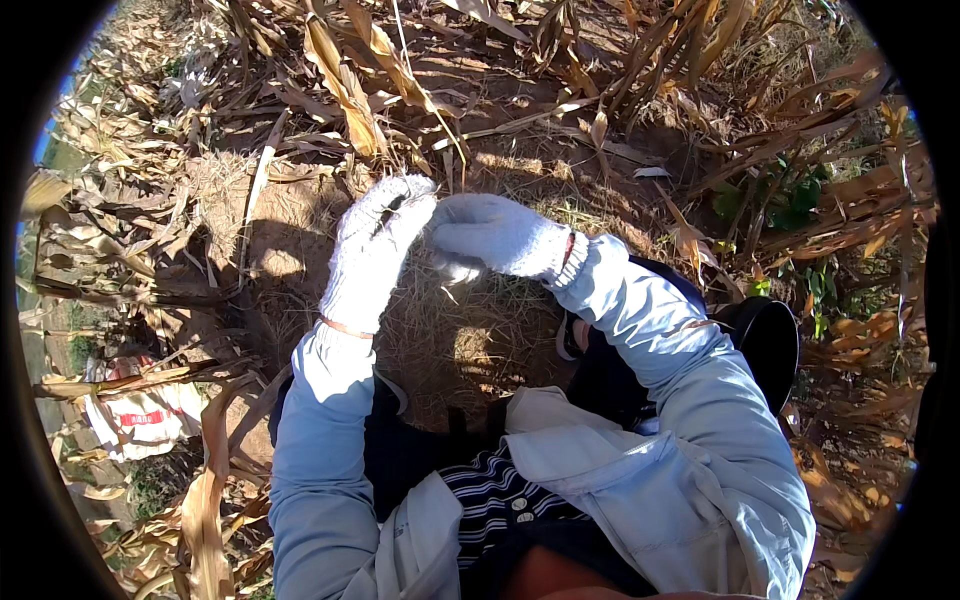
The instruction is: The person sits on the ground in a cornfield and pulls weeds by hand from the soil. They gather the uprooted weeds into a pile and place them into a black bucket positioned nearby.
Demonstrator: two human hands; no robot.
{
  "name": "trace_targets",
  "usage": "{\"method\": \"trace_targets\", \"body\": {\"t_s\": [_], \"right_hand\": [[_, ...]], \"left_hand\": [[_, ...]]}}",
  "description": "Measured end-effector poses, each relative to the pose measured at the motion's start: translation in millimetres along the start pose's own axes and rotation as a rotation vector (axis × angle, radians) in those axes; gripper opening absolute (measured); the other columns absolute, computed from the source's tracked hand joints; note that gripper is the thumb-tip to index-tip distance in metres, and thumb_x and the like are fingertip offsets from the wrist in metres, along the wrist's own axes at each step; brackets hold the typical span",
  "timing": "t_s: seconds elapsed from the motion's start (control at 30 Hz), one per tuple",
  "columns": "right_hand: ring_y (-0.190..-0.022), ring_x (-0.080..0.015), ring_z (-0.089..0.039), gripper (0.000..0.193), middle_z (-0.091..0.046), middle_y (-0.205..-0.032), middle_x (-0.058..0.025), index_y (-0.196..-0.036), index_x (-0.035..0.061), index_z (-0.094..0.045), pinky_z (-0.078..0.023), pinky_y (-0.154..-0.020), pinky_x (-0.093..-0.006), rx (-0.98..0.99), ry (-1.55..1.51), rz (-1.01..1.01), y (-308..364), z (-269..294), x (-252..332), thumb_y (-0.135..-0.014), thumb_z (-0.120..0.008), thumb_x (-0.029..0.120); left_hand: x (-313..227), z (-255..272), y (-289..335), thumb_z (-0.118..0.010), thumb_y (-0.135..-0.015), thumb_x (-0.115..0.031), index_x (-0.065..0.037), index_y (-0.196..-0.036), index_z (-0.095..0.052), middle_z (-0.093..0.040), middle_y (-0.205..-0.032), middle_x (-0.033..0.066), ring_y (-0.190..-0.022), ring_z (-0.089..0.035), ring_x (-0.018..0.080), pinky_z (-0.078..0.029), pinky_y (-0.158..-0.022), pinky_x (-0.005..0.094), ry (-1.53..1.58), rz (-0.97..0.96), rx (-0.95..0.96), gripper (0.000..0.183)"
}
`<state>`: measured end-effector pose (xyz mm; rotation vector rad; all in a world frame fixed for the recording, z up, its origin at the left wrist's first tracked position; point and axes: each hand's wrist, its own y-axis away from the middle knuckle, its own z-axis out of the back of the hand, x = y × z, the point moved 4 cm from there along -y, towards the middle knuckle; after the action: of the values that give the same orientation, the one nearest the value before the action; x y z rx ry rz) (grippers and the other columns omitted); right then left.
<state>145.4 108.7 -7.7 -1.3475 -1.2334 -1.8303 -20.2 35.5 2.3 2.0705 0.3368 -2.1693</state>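
Both my hands wear white knitted gloves and meet in front of me, low over the ground. My left hand (382, 235) is closed, its fingers curled toward the thumb around a small dark gap; what is in them, if anything, I cannot make out. My right hand (500, 236) points left with its fingers pressed together, the tips beside the left fingertips. A small pale tuft (460, 268) shows just under the right fingers; whether it is glove or something held is unclear. Thin dry stems (460, 160) rise just beyond the fingertips.
Dry corn stalks and leaves (345, 85) stand and lie all around. Straw-strewn soil (440, 350) lies between my legs. A black bucket-like container (768, 350) is beside my right arm. A white sack with red print (145, 420) lies at left. Green leaves (795, 200) grow at right.
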Motion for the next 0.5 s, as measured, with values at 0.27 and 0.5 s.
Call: {"method": "trace_targets", "body": {"t_s": [0.27,0.5], "right_hand": [[-0.073,-0.0079,-0.067,0.034,-0.074,-0.093,-0.0029,-0.136,0.0043,-0.065,-0.060,-0.067,-0.0248,-0.347,-0.064,0.011,-8,33,-23,-0.107,-0.066,0.021],[-0.131,-0.0385,-0.065,0.078,-0.066,-0.144,-0.0220,-0.151,0.0062,-0.059,-0.051,-0.112,-0.0471,-0.426,1.140,-0.188,-3,71,-39,-0.099,-0.064,0.064]], "left_hand": [[-1,28,1,-0.071,-0.102,-0.025,-0.004,-0.112,-0.076,-0.076,-0.101,0.0107,-0.095,-0.073,0.0241,-0.055,-0.087,0.0347,-0.759,-0.264,0.039,0.023],[-13,67,14,-0.072,-0.102,-0.023,-0.004,-0.117,-0.076,-0.078,-0.108,0.0095,-0.097,-0.071,0.0210,-0.055,-0.088,0.0335,-0.851,-0.283,-0.048,0.024]]}}
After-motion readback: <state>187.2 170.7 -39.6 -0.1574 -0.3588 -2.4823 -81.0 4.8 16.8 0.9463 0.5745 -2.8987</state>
